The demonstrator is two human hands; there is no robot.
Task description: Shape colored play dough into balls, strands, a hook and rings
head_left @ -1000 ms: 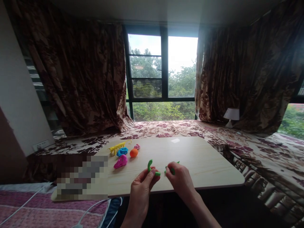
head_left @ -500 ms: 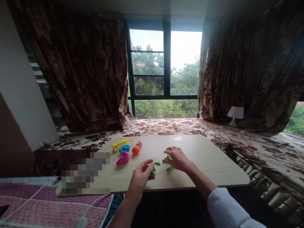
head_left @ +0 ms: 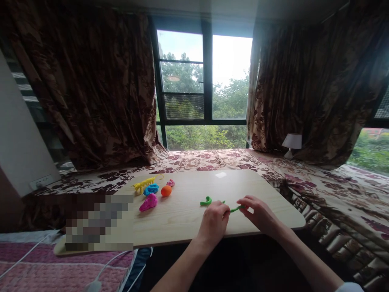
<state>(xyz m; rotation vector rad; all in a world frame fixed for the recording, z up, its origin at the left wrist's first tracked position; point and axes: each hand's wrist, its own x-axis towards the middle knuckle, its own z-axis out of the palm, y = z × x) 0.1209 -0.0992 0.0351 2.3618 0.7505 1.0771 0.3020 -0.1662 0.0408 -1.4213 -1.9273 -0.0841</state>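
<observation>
Green strip (head_left: 236,209): spanning the gap between the two hands, above the near side of the pale table (head_left: 273,207); looking thin and soft.
Left hand (head_left: 212,223): curling closed, its fingertips gripping one end of the strip; the back of the hand is hiding the exact pinch.
Right hand (head_left: 261,215): pinching the other end between thumb and fingertips; its remaining fingers are bending loosely.
Handling: a strip this slender is probably calling for light, even pressure; both ends are needing support at one height, since a hard squeeze would be flattening it and a sharp pull would be thinning or snapping it.
Curled green piece (head_left: 206,201): lying on the table just beyond the left hand, near enough for the knuckles to be brushing it if that hand were drifting away from the body.
Green tip (head_left: 224,202): showing just past the left fingers; whether it is joining the strip, I cannot tell.
Coloured shapes: sitting well apart from the hands, towards the left; a yellow figure (head_left: 144,185), a blue piece (head_left: 151,189), an orange ball (head_left: 166,191), a magenta lump (head_left: 148,202) and a small pink piece (head_left: 170,183) are clustering there, leaving the hands unhindered.
</observation>
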